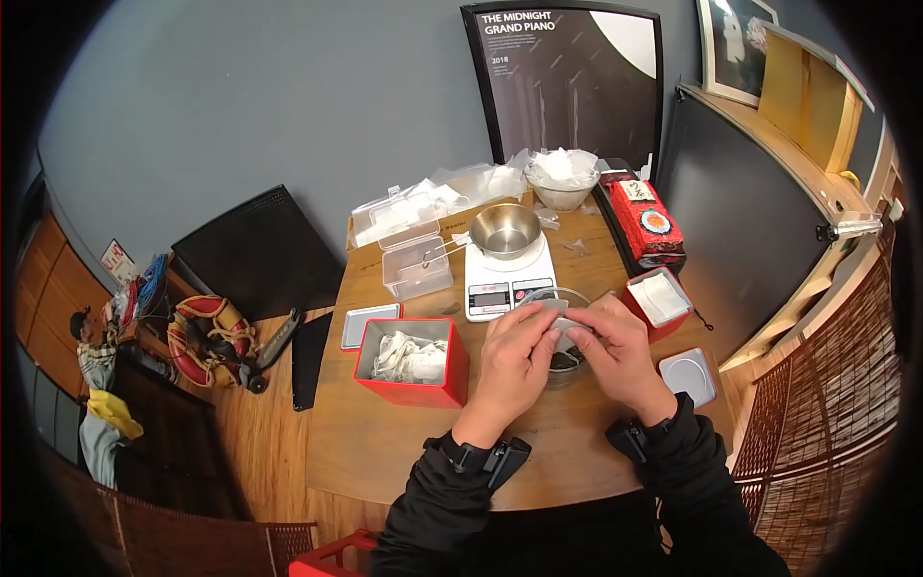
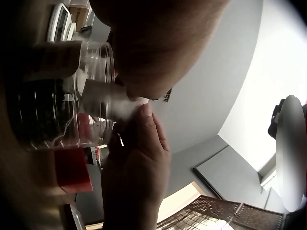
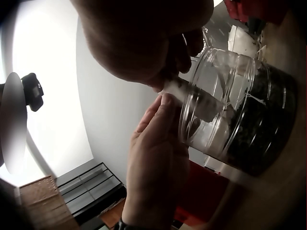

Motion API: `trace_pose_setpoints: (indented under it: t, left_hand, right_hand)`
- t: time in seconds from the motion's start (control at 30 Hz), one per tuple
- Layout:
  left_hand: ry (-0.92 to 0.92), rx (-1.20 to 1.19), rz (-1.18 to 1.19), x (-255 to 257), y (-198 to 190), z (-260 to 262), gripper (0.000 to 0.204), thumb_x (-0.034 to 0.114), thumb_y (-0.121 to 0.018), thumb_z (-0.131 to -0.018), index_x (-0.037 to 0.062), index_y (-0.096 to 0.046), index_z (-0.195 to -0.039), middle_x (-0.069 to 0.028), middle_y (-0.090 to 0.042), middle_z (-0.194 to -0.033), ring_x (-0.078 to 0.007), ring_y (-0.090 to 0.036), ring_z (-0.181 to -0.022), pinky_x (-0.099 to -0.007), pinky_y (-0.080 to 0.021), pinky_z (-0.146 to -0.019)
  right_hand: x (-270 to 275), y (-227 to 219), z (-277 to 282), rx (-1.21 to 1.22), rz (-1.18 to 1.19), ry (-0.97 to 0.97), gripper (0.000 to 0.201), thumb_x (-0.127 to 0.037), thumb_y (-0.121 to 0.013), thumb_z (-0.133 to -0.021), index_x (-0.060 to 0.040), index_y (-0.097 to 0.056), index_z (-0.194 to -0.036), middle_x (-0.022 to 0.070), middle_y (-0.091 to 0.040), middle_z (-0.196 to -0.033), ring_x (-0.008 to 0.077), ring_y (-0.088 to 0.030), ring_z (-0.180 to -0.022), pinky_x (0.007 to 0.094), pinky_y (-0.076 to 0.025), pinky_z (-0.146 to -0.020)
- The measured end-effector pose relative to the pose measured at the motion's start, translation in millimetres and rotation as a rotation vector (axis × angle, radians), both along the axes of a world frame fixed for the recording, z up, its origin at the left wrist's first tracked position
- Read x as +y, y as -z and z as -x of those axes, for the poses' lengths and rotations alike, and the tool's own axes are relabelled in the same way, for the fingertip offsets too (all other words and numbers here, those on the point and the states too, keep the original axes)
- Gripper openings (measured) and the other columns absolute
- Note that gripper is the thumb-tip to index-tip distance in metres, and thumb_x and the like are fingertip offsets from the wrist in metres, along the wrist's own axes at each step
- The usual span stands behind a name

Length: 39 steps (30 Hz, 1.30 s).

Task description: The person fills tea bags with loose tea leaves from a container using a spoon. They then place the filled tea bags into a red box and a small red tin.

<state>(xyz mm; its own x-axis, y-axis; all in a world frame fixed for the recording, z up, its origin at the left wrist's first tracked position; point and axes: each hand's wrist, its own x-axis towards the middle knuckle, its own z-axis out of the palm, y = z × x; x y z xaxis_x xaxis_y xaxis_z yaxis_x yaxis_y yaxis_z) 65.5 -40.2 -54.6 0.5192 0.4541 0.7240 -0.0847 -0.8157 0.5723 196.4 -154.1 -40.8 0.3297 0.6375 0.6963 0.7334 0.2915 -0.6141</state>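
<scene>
Left hand (image 1: 511,361), right hand (image 1: 618,351): fingers pinch pale sachet (image 2: 101,99) | clear jar (image 3: 211,72): dark contents (image 3: 264,117) | larger red tin (image 1: 411,392): pouches (image 1: 409,361)

Sleeves (image 1: 437,510): black, long, loosely creased, down to the wrists
Straps (image 1: 468,457): black, one on each wrist
Wrist gadgets (image 1: 508,463): small, black, blocky
Hands (image 1: 519,356): bare

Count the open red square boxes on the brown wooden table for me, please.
2. One box, holding crumpled white pouches, stands left of the left hand; the other box, holding flat white material, stands right of the right hand.
</scene>
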Motion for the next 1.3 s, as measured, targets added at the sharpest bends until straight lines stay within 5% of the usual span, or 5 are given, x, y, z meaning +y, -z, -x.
trace_pose_setpoints:
  t: [0.47, 0.83, 1.13, 1.3]
  left_hand:
    - [0.014, -0.022, 0.088, 2.8, 1.4, 1.9, 0.016, 0.011, -0.066, -0.092, 0.0012, -0.071, -0.103, -0.0192, -0.071, -0.105, -0.0342, -0.066, -0.102, -0.0414, -0.048, -0.090]
    - [0.043, 0.008, 0.120, 2.7, -0.8, 4.6, 0.021, 0.012, -0.064, -0.095, 0.0024, -0.071, -0.112, -0.0180, -0.070, -0.113, -0.0300, -0.066, -0.110, -0.0367, -0.050, -0.094]
    - [0.021, -0.020, 0.134, 2.5, 0.8, 3.0, 0.017, 0.011, -0.064, -0.095, 0.0016, -0.072, -0.106, -0.0182, -0.071, -0.108, -0.0311, -0.067, -0.105, -0.0376, -0.051, -0.091]
    - [0.037, -0.053, 0.180, 2.0, 2.0, 2.6, 0.016, 0.011, -0.064, -0.094, 0.0011, -0.072, -0.104, -0.0189, -0.071, -0.107, -0.0331, -0.066, -0.103, -0.0389, -0.051, -0.089]
  right_hand:
    - [-3.8, 4.0, -3.6, 0.133, -0.013, 0.011, 0.019, -0.005, -0.071, -0.087, 0.0018, -0.069, -0.104, 0.0113, -0.064, -0.086, 0.0199, -0.061, -0.076, 0.0295, -0.049, -0.066]
    - [-0.5, 8.6, -4.0, 0.072, -0.029, 0.026, 0.012, -0.005, -0.070, -0.087, 0.0021, -0.070, -0.097, 0.0117, -0.065, -0.083, 0.0235, -0.062, -0.075, 0.0321, -0.048, -0.066]
    - [-3.3, 4.9, 3.0, 0.149, -0.102, 0.081, 0.026, -0.003, -0.076, -0.077, -0.0008, -0.068, -0.102, 0.0107, -0.064, -0.091, 0.0254, -0.061, -0.083, 0.0340, -0.048, -0.073]
    - [-0.8, 21.9, -8.5, -0.054, -0.084, 0.116, 0.029, -0.001, -0.076, -0.071, -0.0036, -0.065, -0.097, 0.0099, -0.064, -0.095, 0.0278, -0.060, -0.088, 0.0369, -0.046, -0.079]
